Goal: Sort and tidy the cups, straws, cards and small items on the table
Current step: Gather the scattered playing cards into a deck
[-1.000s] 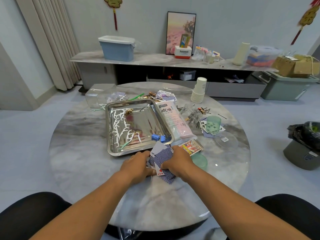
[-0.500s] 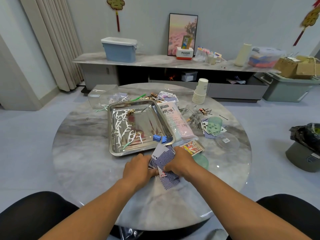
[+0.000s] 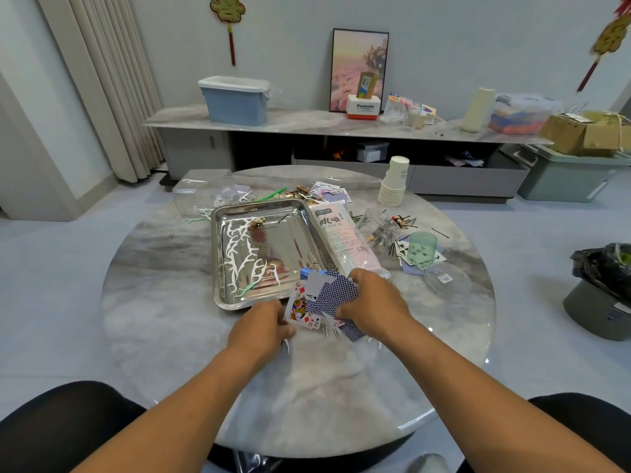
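**Both hands gather playing cards**

The left hand (image 3: 263,324) and right hand (image 3: 374,307) clasp a messy pile of playing cards (image 3: 321,300) on the round table (image 3: 164,302). Just beyond the grasp lies a metal tray (image 3: 293,209); farther right, a green cup (image 3: 422,245).

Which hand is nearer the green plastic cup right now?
Right. The right hand holds the cards near the tray's front corner, left of and nearer than the green cup; the left hand sits farther left.
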The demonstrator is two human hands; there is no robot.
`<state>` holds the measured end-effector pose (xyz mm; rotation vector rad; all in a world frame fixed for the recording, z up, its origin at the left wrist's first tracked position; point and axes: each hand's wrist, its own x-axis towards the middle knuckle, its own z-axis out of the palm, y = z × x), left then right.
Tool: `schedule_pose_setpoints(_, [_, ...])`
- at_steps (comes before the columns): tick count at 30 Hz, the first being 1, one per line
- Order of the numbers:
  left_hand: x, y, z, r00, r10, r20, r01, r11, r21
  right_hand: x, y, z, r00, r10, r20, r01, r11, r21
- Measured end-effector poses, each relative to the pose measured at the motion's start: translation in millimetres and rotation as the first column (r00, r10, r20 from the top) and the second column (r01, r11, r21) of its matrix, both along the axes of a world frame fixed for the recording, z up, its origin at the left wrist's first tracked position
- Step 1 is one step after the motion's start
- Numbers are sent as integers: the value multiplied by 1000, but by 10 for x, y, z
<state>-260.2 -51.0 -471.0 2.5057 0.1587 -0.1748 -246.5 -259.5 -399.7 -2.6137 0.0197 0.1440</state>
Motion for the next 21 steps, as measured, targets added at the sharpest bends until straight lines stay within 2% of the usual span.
schedule_pose_setpoints(3, [16,11,3,999,41,6,-41,999,19,-29,-10,-24,994,39,98,-29,994,-101])
schedule_pose_setpoints(5, [22,13,14,999,28,28,-29,999,20,-41,-14,-87,994,74,83,-65,992,-111])
schedule_pose_setpoints(9, [-9,-42,28,995,-84,59,86,996,-32,-55,29,-206,989,151,-8,-151,988,-39])
schedule_pose_setpoints(15, [-14,-115,122,945,-225,238,235,972,-15,13,63,-207,984,150,93,-158,983,94])
schedule_pose_setpoints(19, [-2,-166,153,930,-301,209,302,953,30,20,84,-208,978,190,84,-196,977,77])
schedule_pose_setpoints(21, [-20,-172,179,935,-271,227,274,961,19,27,65,-219,981,165,104,-174,981,88])
